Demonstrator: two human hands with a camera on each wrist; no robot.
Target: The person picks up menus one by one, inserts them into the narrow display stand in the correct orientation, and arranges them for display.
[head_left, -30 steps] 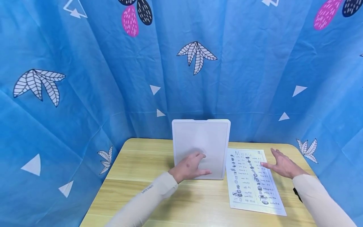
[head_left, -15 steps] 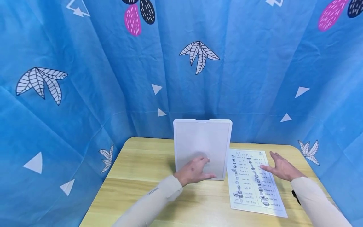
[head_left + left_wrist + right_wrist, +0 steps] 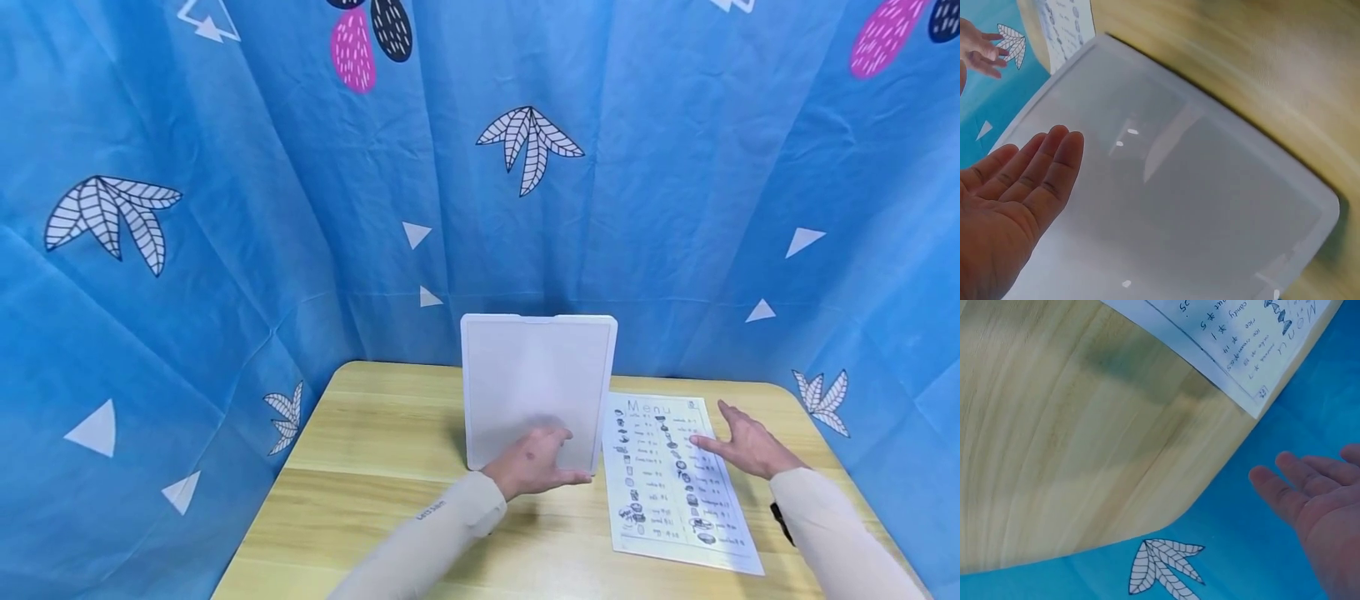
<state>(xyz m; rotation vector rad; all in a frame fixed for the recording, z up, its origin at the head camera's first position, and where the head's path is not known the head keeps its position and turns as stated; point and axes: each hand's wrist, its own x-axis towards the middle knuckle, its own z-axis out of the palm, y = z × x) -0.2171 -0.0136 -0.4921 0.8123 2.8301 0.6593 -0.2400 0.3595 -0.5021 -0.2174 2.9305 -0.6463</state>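
Observation:
My left hand (image 3: 531, 463) hovers in front of the lower part of a white board (image 3: 536, 375) that stands upright at the back of the table. In the left wrist view its fingers are nearly straight and apart from the board's glossy face (image 3: 1210, 181). Over the right edge of a handwritten menu sheet (image 3: 660, 500) hangs my right hand (image 3: 750, 443), thumb spread from the fingers. Nothing is held by the right hand (image 3: 1329, 512) in the right wrist view. The sheet lies flat, just right of the board, with small drawings and lines of writing.
A light wooden table (image 3: 360, 467) carries the board and the sheet. Blue patterned curtain (image 3: 637, 208) hangs behind it and along both sides, close to the table's rounded back corners. Something black (image 3: 782, 523) shows beneath my right sleeve.
My left hand has drifted to the right and slightly down across the front of the board. The right hand has barely moved. The view has shifted slightly; board and sheet stay in place.

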